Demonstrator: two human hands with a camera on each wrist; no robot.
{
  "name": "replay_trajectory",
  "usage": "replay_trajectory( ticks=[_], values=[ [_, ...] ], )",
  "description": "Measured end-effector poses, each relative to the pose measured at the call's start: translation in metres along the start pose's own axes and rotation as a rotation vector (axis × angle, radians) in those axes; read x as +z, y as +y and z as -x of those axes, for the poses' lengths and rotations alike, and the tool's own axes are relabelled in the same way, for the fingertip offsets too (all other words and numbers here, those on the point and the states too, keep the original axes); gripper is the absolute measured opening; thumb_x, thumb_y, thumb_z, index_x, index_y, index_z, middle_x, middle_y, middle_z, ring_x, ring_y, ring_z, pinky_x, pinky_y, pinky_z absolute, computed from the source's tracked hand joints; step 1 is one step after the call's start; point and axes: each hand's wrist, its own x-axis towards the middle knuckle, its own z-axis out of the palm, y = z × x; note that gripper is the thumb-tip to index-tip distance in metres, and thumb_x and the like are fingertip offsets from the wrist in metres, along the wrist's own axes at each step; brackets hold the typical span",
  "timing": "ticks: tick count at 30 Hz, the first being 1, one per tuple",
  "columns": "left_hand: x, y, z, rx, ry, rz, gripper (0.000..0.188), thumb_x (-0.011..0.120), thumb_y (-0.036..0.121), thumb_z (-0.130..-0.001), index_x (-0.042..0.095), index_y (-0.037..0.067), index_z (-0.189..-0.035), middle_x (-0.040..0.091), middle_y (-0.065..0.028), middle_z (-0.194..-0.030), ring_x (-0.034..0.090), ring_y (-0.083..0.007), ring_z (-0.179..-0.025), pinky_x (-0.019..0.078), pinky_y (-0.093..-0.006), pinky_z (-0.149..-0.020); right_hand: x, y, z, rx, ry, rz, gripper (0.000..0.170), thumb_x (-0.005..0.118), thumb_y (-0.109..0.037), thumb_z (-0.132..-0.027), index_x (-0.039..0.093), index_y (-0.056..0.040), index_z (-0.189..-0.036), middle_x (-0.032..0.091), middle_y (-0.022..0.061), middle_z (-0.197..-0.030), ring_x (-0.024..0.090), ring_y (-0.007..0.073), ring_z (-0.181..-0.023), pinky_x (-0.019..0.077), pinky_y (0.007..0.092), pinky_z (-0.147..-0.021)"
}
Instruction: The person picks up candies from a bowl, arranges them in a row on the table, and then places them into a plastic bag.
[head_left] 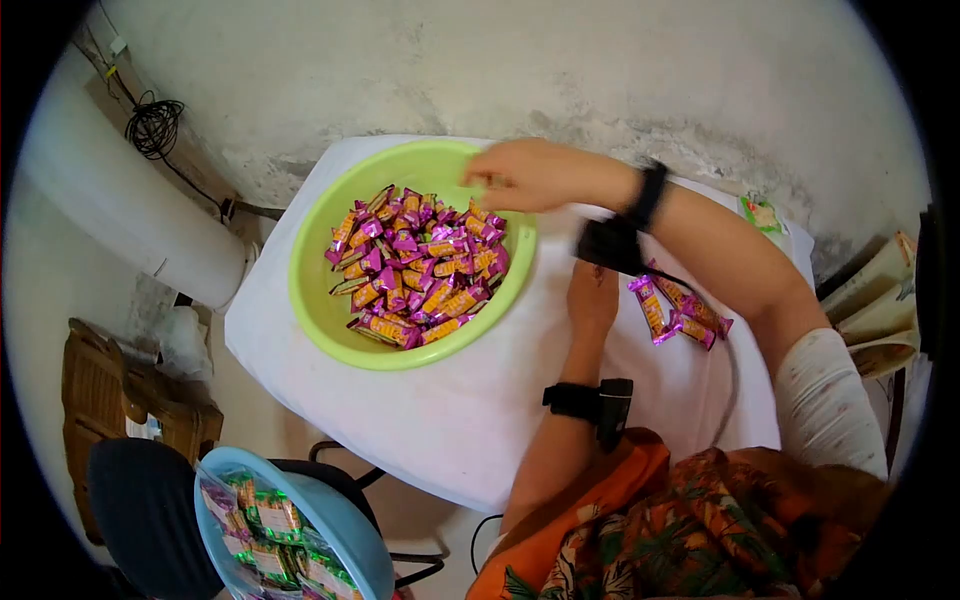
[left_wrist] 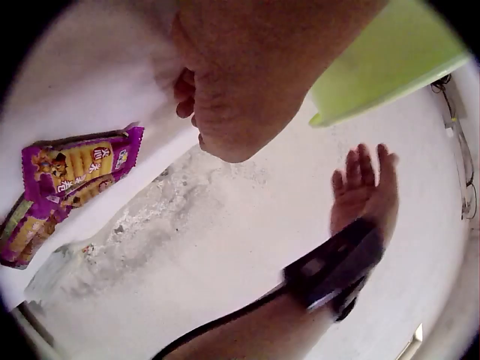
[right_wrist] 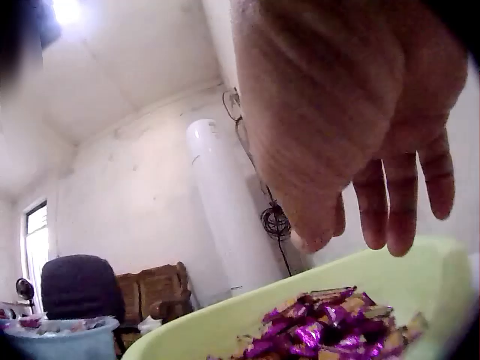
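A lime-green basin [head_left: 312, 290] on the table holds a heap of purple-and-orange wrapped snack packets [head_left: 415, 265]. Over its far right rim reaches my right hand [head_left: 520, 178]; the right wrist view shows the fingers [right_wrist: 401, 202] extended downward, nothing held, above the packets. My left hand [head_left: 594, 300] is low over the white cloth, partly hidden behind the right wrist's device. Its fingers [left_wrist: 185, 94] look loosely curled in the left wrist view, with no packet visible in them. A few loose packets [head_left: 680, 310] lie on the cloth just right of it.
White cloth [head_left: 400, 420] covers the table, which stands against a stained wall [head_left: 640, 70]. A green-and-white wrapper [head_left: 762, 215] lies near the far right corner. Lower left, a blue basin [head_left: 375, 545] of bagged snacks sits on a black chair [head_left: 140, 520]. A cable trails from the right wrist.
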Motion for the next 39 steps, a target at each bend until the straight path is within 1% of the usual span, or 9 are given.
replay_trajectory(
  ticks=[3,4,5,9,15,28,33,36,39],
  values=[
    [0.000,-0.017,-0.006,0.087,-0.068,-0.102,0.025,0.054,0.019,-0.086,0.057,0.002,-0.104,0.060,-0.0208,-0.089,0.059,-0.0345,-0.086,0.0467,-0.0395,-0.073,0.035,-0.003,-0.089,-0.025,-0.128,0.002,0.042,0.065,-0.030,-0.078,0.060,-0.0083,-0.114,0.061,0.0200,-0.104,0.060,0.0328,-0.096,0.0482,0.0415,-0.082],
    [0.039,-0.103,-0.026,0.158,-0.020,-0.413,0.027,0.054,0.022,-0.086,0.058,0.003,-0.105,0.062,-0.0187,-0.094,0.059,-0.0343,-0.090,0.0467,-0.0395,-0.076,0.049,-0.006,-0.107,-0.016,-0.177,0.051,0.044,0.066,-0.029,-0.076,0.060,-0.0099,-0.116,0.060,0.0197,-0.108,0.060,0.0336,-0.098,0.0481,0.0419,-0.083],
    [0.043,-0.114,-0.024,0.198,-0.027,-0.365,0.026,0.053,0.022,-0.086,0.058,0.003,-0.105,0.062,-0.0184,-0.094,0.059,-0.0339,-0.090,0.0468,-0.0392,-0.076,0.061,-0.009,-0.120,-0.007,-0.224,0.099,0.046,0.067,-0.027,-0.075,0.059,-0.0115,-0.118,0.059,0.0195,-0.112,0.060,0.0343,-0.099,0.0479,0.0423,-0.084],
    [0.021,-0.062,-0.007,0.203,-0.044,-0.198,0.026,0.053,0.021,-0.087,0.058,0.003,-0.105,0.062,-0.0168,-0.095,0.059,-0.0323,-0.089,0.0468,-0.0382,-0.076,0.092,-0.015,-0.138,0.137,-0.449,0.275,0.047,0.064,-0.018,-0.074,0.059,-0.0144,-0.120,0.058,0.0175,-0.114,0.059,0.0355,-0.101,0.0486,0.0440,-0.082],
    [0.012,-0.043,0.006,0.188,-0.037,-0.128,0.026,0.052,0.020,-0.088,0.058,0.003,-0.107,0.063,-0.0146,-0.095,0.060,-0.0298,-0.088,0.0469,-0.0366,-0.076,0.107,0.005,-0.126,0.133,-0.077,0.176,0.043,0.063,-0.010,-0.074,0.060,-0.0135,-0.116,0.062,0.0178,-0.107,0.060,0.0358,-0.096,0.0485,0.0434,-0.082],
    [0.008,-0.026,-0.006,0.132,-0.044,-0.167,0.026,0.049,0.017,-0.090,0.058,0.002,-0.109,0.064,-0.0097,-0.097,0.060,-0.0245,-0.085,0.0471,-0.0332,-0.076,0.079,0.027,-0.119,0.094,0.060,0.143,0.010,0.064,-0.011,-0.074,0.067,-0.0073,-0.083,0.064,0.0152,-0.085,0.061,0.0327,-0.080,0.0482,0.0416,-0.072],
    [0.020,-0.043,-0.012,0.123,-0.040,0.152,0.025,0.053,0.018,-0.090,0.059,0.003,-0.109,0.063,-0.0088,-0.101,0.060,-0.0177,-0.085,0.0471,-0.0301,-0.078,0.001,0.007,-0.019,-0.072,0.180,-0.056,0.014,0.063,-0.015,-0.078,0.067,-0.0053,-0.087,0.065,0.0151,-0.084,0.062,0.0302,-0.081,0.0480,0.0384,-0.069],
    [0.011,-0.028,-0.007,0.150,0.019,0.098,0.026,0.056,0.018,-0.088,0.060,0.005,-0.110,0.064,-0.0075,-0.100,0.061,-0.0149,-0.083,0.0474,-0.0287,-0.076,-0.022,0.010,0.084,0.015,0.170,0.009,0.008,0.060,-0.009,-0.082,0.055,-0.0024,-0.083,0.053,0.0097,-0.081,0.051,0.0257,-0.075,0.0419,0.0349,-0.066],
    [0.007,-0.019,-0.005,0.106,0.013,0.119,0.026,0.057,0.019,-0.088,0.061,0.007,-0.110,0.064,-0.0070,-0.097,0.060,-0.0145,-0.083,0.0473,-0.0283,-0.076,-0.024,-0.002,0.181,0.232,0.204,0.030,0.010,0.060,-0.006,-0.081,0.061,-0.0029,-0.091,0.055,0.0123,-0.086,0.054,0.0295,-0.080,0.0450,0.0364,-0.070]
  ],
)
